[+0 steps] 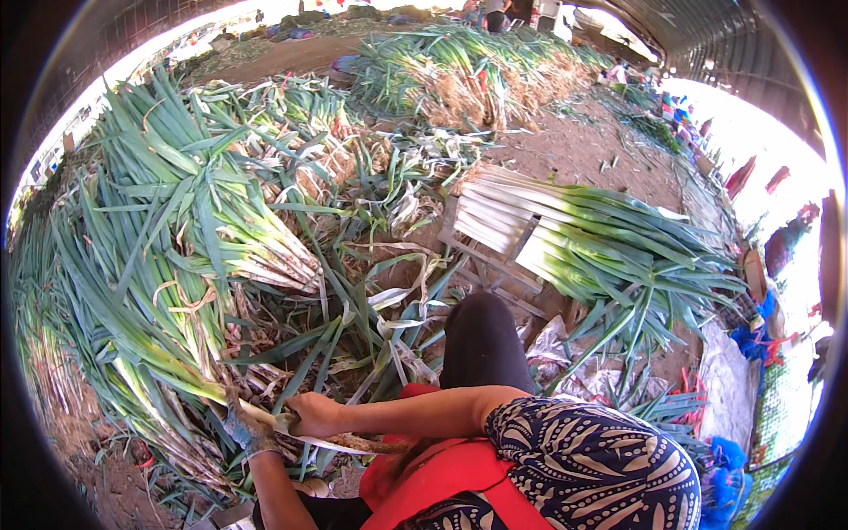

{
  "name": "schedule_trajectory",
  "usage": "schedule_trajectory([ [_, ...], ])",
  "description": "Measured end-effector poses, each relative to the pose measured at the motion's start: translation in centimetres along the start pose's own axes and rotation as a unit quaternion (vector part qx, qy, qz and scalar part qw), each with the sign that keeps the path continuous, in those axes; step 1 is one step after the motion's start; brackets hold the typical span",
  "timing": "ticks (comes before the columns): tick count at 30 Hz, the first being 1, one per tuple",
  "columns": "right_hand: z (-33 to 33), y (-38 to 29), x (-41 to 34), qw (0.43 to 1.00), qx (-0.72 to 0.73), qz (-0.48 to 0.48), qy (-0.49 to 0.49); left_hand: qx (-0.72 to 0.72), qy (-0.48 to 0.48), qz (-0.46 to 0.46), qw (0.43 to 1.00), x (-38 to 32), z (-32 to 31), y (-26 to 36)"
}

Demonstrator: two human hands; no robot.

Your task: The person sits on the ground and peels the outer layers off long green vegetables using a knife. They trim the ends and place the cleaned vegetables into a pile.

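My left hand (246,424), in a dirty work glove, grips the white shank of a long green onion (215,392). The stalk slants from its green leaves at upper left down to a rooty end near my red apron (430,477). Bare, my right hand (313,415) pinches at the same stalk just right of the glove, where a pale outer layer seems to hang loose. Its fingertips are partly hidden. Close by on the left lies a heap of untrimmed green onions (152,265), with a tied bundle among them.
Beyond my knee (487,338), a low metal rack (523,238) holds clean white-shanked onions. Stripped leaves (391,291) litter the ground between heap and rack. More onion piles (457,73) stand behind. A person (495,14) is far back. Blue plastic material (725,457) lies at right.
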State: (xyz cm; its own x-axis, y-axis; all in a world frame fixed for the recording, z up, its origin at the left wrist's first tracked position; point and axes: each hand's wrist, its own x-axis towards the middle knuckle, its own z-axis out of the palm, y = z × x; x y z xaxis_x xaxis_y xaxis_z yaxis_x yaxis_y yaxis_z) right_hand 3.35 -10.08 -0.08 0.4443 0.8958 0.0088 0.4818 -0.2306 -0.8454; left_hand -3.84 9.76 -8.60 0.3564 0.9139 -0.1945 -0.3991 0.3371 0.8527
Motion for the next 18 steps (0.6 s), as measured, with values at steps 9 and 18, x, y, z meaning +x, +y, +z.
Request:
schedule_trajectory([
  [9,-1.2,-2.7,-2.8,0.999,-0.011,-0.032,-0.015,-0.099,-0.192,-0.128,0.968,-4.9,2.6,4.9],
  [18,-0.5,-0.7,-3.4,1.000,0.014,-0.020,0.005,-0.052,-0.109,-0.125,0.985,-3.8,0.8,3.7],
])
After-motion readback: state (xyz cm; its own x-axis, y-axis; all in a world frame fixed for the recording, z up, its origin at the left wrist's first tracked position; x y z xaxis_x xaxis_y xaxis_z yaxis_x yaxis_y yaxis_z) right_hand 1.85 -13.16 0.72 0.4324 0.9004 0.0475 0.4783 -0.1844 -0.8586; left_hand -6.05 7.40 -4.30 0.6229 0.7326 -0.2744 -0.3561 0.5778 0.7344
